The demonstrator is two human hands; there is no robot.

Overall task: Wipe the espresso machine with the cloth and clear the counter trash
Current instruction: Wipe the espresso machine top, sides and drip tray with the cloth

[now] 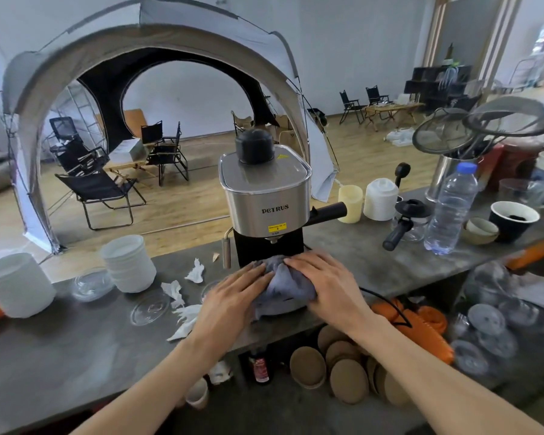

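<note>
Bunched grey-blue cloth (285, 285) draped over base of stainless-steel espresso machine (266, 196), mid grey stone counter (374, 262). Left hand (233, 291) and right hand (322, 277) flat on cloth, fingers straight, pressing. Crumpled white tissue scraps (182, 304) lying left of machine.

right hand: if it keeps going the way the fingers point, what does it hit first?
The right hand lies flat on the cloth, fingers pointing up and left toward the left hand. Going on, it would likely bunch the cloth and meet the left fingertips, or the espresso machine behind; depth is unclear.
</note>
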